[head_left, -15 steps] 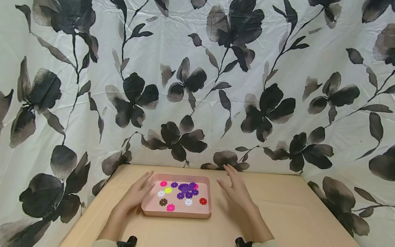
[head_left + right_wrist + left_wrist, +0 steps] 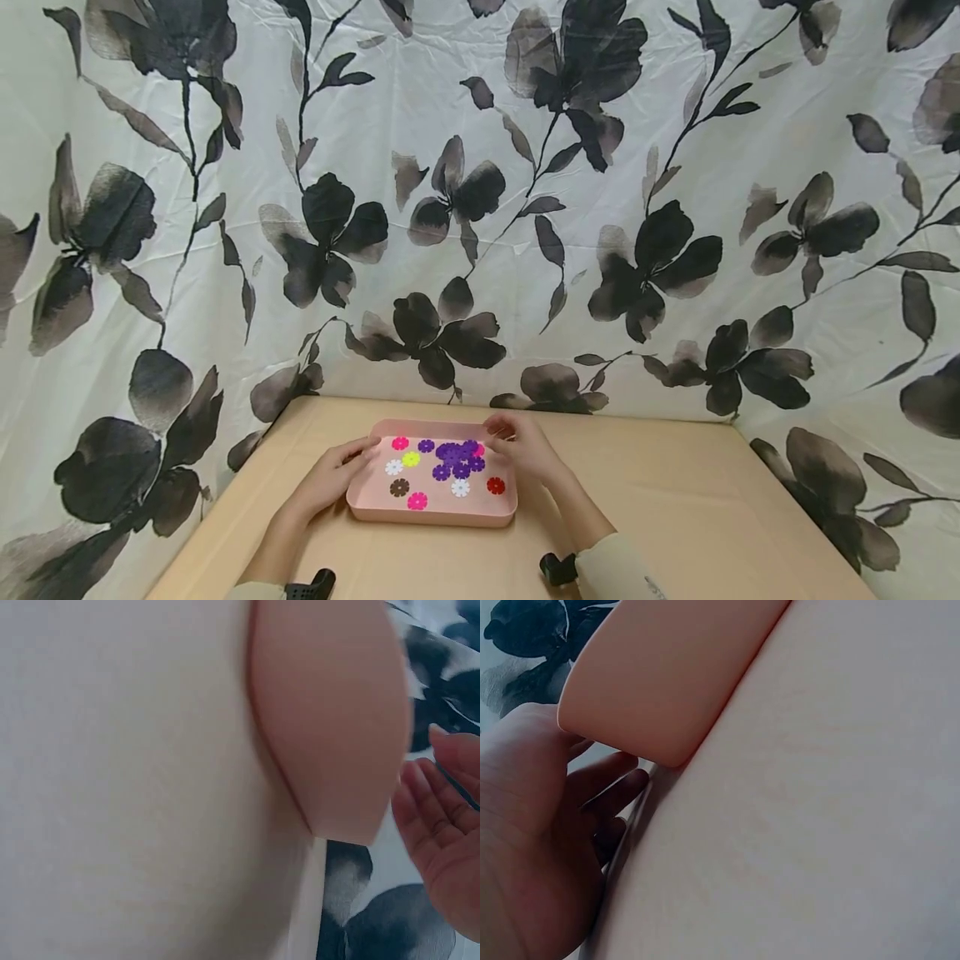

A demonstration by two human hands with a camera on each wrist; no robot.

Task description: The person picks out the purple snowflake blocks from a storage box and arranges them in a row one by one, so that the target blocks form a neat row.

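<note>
A pink tray (image 2: 431,515) stands on the table, with flower-shaped pieces lying in it. Several purple flower pieces (image 2: 455,457) form a cluster at the right of its middle; pink, white, yellow, brown and red ones lie around them. My left hand (image 2: 330,479) holds the tray's left side, its loosely bent fingers (image 2: 604,791) by the outer wall in the left wrist view. The thumb's tip is hidden there. Over the back right corner of the tray, my right hand (image 2: 528,450) hovers with bent, relaxed fingers. Nothing shows between them in the right wrist view.
The table (image 2: 675,500) has a pale tan cover and reaches back to a white cloth with dark flowers (image 2: 555,250). Black wrist straps (image 2: 558,570) sit at both cuffs.
My right hand has moved left, from beside the tray to over its back right corner, its fingers bending. The left hand has settled slightly lower on the tray's left side.
</note>
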